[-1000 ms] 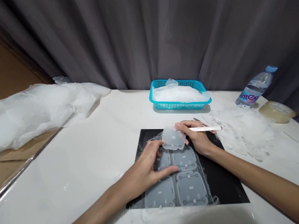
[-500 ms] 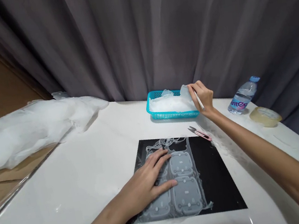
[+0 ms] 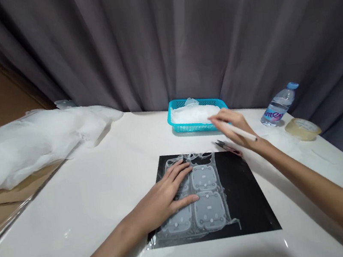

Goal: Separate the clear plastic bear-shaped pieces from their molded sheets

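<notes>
Sheet (image 3: 207,201) of clear, molded plastic panels lies on a black mat (image 3: 249,198), directly under the left hand (image 3: 172,192) and well to the near side of the right hand (image 3: 231,126). The two hands are apart from each other. The left hand is spread flat over the sheet's left column, fingers pointing toward the far edge and thumb reaching across to the right column, so it partly hides the panels beneath. In the right column, two whole panels show to the right of that hand, one nearer the person than the other; beyond them the far end of the sheet is an open frame of thin, curling strips.

The right hand is closed around a slim white stick (image 3: 241,132), which slants toward the wrist. That hand is raised just in front of the right end of a turquoise basket (image 3: 191,128); whether it touches the basket cannot be told. White, translucent material (image 3: 193,113) fills much of the basket. Small snips (image 3: 231,149) with reddish handles lie below the right hand, at the mat's far right corner. Farther right on the white table (image 3: 104,195) stand a water bottle (image 3: 279,107) and, nearer, a roll of tape (image 3: 303,129).
</notes>
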The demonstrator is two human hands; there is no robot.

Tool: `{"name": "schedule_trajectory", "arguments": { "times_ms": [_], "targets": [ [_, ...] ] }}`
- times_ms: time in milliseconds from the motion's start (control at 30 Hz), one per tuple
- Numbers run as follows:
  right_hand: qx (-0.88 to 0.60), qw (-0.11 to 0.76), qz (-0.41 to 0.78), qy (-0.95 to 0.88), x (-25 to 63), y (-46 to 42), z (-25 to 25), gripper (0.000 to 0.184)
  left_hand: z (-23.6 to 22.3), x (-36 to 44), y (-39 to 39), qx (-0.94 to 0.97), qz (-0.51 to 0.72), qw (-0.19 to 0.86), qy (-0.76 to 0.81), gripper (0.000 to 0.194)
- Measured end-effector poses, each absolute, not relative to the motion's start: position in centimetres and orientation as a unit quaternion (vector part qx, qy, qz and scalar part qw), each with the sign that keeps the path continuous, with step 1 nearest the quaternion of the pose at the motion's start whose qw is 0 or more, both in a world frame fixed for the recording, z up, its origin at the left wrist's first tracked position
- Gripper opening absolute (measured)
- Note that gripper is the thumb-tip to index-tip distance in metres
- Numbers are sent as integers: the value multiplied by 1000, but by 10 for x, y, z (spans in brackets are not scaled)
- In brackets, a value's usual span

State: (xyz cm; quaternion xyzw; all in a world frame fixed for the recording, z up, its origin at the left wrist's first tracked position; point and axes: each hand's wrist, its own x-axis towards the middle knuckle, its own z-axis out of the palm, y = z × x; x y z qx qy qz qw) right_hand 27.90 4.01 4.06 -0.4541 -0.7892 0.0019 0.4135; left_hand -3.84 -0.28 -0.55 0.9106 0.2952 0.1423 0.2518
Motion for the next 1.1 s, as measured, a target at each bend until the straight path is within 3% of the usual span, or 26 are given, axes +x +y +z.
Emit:
{"name": "schedule_trajectory", "arguments": {
  "times_ms": [133,233,333,500,867,1100],
  "targets": [
    [-421,279,228,-833,265,-37,39,19,-6,-35,-2,911,150,240,301,66],
    [-443,254,324,-797,259,-67,26,14,-4,-29,-11,917,170,229,278,59],
    [-438,255,365,-781,256,-71,12,18,-3,-23,-21,927,195,207,246,40],
    [-412,285,320,-804,251,-63,4,16,-5,-20,-26,940,214,145,224,21],
    [-380,295,256,-839,245,-65,-2,11,-6,-17,-31,957,206,93,184,25],
    [-342,296,142,-880,239,-66,-6,5,-6,-17,-30,956,209,99,181,25]
  ]
}}
